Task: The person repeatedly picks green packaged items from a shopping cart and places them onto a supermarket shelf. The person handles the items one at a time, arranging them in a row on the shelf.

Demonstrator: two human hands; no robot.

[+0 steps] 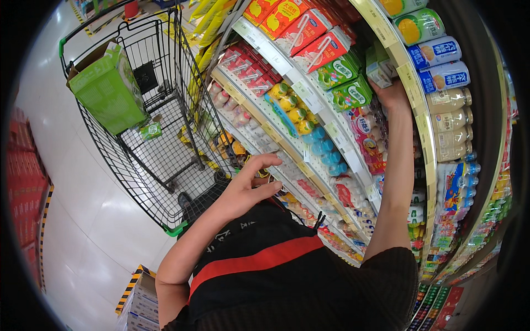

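My right hand (391, 93) reaches into a store shelf, its fingers on a light green drink carton (379, 68) that stands deep among the goods; part of the hand is hidden by the carton and the shelf edge. Beside it on the same shelf lie green drink cartons (352, 95) and red milk cartons (321, 51). My left hand (248, 190) hangs in front of the lower shelves with its fingers apart and holds nothing. A green cardboard box (107, 91), its top flaps up, leans in the shopping cart (124, 155), and a small green carton (151, 130) lies beside it.
Price-label rails (420, 111) edge the curved-looking shelves. Blue cans (445, 76) and bottles stand on the shelf at the right. Small yellow-capped bottles (296, 113) fill a lower shelf. Boxes with a striped yellow-black edge (132, 285) stand at the lower left.
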